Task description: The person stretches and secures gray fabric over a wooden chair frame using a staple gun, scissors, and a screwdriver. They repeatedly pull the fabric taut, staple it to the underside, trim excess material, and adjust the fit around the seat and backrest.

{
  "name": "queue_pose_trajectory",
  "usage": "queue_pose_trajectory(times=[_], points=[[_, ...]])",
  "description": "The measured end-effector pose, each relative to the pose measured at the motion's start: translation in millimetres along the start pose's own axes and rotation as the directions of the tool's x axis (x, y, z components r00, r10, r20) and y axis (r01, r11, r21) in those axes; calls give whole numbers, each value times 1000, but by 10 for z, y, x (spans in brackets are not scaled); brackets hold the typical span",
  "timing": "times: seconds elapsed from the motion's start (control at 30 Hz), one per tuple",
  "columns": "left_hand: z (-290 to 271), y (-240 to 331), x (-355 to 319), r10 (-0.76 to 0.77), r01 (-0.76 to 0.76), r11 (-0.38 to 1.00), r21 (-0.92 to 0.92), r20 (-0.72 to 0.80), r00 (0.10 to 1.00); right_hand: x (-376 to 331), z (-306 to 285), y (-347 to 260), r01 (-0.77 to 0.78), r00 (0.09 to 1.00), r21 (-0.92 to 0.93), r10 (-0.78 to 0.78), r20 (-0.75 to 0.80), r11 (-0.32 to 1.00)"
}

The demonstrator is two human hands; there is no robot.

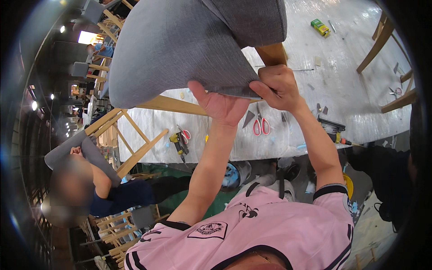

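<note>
A chair with grey fabric upholstery is tilted over the table in front of me, with pale wooden legs below it. My left hand grips the lower edge of the grey cover, palm up. Its thumb rests against the cloth and the other fingers are hidden behind the edge. At the right corner of that edge, beside a wooden leg, my right hand is closed on the fabric, thumb pressing the cloth against bent fingers.
Red-handled scissors, a yellow-green power tool, another tool and a green-yellow box lie on the film-covered table. A bucket stands beneath. Left, another person holds a grey chair.
</note>
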State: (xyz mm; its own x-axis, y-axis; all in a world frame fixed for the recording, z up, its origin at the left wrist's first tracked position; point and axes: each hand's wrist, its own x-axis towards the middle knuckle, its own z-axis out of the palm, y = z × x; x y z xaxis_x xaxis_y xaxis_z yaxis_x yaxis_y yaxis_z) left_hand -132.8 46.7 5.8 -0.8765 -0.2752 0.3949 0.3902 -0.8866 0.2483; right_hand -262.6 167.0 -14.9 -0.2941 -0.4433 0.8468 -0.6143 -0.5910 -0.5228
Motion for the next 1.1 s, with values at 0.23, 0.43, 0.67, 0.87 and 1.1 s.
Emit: queue_pose_trajectory(times=[0.23,0.43,0.67,0.87,1.1], points=[[1145,605,-95,-327,291,-615,733,-573,752,23,-81,92,11,1000,-12,-11,0,1000],[1667,437,945,-314,-362,-883,298,198,929,27,-47,84,28,999,-21,-28,-20,999],[1518,167,1151,-110,-102,-961,257,-16,994,25,193,-249,-223,909,101,244,-338,970],[1453,191,1061,-108,-125,-965,232,86,990,106,329,-318,-335,890,-32,305,-338,942],[1316,325,1132,-223,-272,-925,264,202,954,64,116,-271,-214,965,-169,181,-189,962]])
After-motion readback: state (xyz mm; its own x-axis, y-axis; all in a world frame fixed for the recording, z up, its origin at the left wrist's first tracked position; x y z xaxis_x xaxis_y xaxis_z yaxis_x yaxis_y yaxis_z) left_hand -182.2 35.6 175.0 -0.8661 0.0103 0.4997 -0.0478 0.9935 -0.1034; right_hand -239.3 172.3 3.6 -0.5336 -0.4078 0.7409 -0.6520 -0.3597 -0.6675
